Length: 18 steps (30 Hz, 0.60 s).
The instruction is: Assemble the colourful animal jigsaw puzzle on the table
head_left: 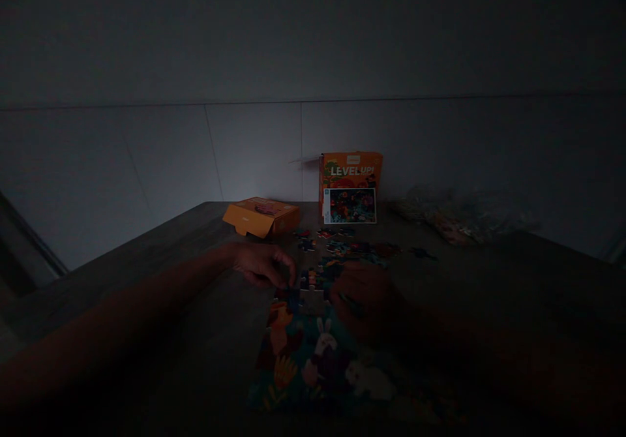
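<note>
A partly joined jigsaw puzzle [325, 362] with a white rabbit and orange figures lies on the dark table. My left hand [264, 264] rests at its upper left edge, fingers curved down by a dark blue piece [293, 297]. At the upper right edge is my right hand [366, 297], in deep shadow, with a small dark greenish piece [351, 304] at its fingers. Between the hands, a piece with yellow and orange marks [312, 278] sits above a gap in the puzzle. Dim light hides fine finger detail.
Loose pieces [362, 249] lie beyond the hands. An orange box [264, 216] lies at the back left. Behind the pieces, a picture card [350, 206] leans on an upright orange box [352, 166]. Crumpled clear plastic [454, 218] is at the back right, near the wall.
</note>
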{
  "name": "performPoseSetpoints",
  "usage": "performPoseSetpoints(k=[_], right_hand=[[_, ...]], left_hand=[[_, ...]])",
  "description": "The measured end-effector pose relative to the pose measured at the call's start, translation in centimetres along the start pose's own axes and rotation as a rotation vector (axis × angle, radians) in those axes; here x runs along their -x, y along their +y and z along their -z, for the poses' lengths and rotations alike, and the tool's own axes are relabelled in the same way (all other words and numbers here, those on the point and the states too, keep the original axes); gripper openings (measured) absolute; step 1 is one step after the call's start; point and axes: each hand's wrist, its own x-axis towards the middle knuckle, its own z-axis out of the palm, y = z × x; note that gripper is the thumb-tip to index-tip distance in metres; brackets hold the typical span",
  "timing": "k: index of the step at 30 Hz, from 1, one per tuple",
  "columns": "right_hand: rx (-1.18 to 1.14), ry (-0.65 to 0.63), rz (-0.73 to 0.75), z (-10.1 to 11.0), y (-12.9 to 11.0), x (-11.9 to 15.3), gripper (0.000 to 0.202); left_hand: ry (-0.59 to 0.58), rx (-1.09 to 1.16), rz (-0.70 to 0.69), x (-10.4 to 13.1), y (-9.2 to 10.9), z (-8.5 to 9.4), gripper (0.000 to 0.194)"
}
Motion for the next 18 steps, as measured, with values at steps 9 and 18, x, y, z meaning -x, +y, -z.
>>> performPoseSetpoints(k=[9,18], right_hand=[[-0.039,-0.074,-0.563,-0.6,2.0,0.4,0.027],[-0.308,-0.192,-0.909,-1.2,3.9,-0.2,0.027]], left_hand=[[0.019,-0.033,0.013,0.0,0.1,0.0,0.026],[0.031,-0.062,0.028,0.1,-0.2,0.2,0.022]])
